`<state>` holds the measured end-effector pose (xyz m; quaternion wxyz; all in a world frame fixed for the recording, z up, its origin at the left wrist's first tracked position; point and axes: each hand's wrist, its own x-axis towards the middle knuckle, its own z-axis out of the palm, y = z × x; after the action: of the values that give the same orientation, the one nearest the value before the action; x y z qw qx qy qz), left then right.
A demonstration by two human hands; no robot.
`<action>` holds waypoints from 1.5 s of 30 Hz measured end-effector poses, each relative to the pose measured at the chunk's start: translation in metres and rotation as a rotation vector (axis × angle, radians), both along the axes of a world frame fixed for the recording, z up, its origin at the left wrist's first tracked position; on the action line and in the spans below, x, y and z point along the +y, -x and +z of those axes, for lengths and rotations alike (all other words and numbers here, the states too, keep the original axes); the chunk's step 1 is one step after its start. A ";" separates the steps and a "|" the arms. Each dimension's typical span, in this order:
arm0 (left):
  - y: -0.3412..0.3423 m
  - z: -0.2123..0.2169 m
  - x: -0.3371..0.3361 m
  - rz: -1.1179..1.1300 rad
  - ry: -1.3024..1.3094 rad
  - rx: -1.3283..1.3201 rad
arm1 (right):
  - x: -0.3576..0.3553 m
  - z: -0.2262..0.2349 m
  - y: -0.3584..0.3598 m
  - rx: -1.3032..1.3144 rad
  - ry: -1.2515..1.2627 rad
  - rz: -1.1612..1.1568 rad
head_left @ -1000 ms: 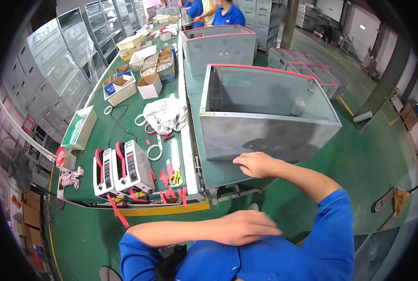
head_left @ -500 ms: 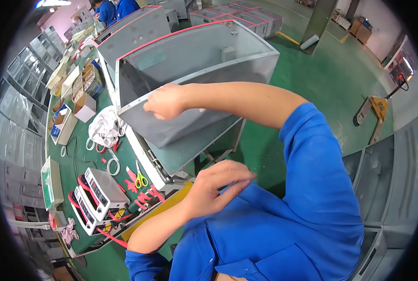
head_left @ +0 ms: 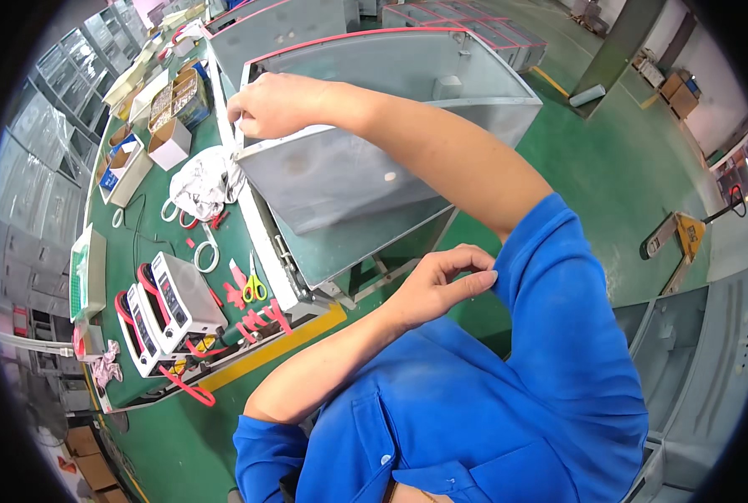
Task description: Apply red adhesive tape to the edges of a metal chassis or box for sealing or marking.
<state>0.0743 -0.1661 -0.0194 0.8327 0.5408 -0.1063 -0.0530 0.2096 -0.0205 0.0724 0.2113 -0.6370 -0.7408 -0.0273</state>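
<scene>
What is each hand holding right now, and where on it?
The right hand grips the metal box at its near top corner. The left hand pinches the blue sleeve of the right arm.

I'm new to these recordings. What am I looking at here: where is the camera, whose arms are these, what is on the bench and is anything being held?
There is no machine: a person in a blue shirt works with bare hands. The picture comes from a wide fisheye camera worn on that person's head, looking down, so straight edges bend near the rim. Left and right are the person's own.

The right hand reaches forward and grips the near corner edge of an open grey metal box that sits on the bench edge. The left hand holds nothing; its fingers pinch the blue sleeve of the right arm.

On the green bench lie yellow-handled scissors, two white devices with red straps, tape rolls, a crumpled white cloth and small cardboard boxes of parts.
</scene>
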 end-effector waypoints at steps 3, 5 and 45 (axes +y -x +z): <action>0.007 -0.003 0.004 0.064 0.352 -0.030 | -0.004 -0.004 0.002 0.033 0.012 0.016; 0.014 -0.004 0.006 0.069 0.436 0.052 | -0.010 -0.006 0.000 0.053 -0.006 0.031; 0.060 0.040 -0.067 0.011 0.908 -0.823 | -0.013 0.044 0.153 -0.251 0.159 0.372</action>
<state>0.0138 -0.2329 0.0210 0.8708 0.1084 -0.4286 0.2151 0.0564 -0.0332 0.1164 0.0683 -0.4956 -0.8658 -0.0083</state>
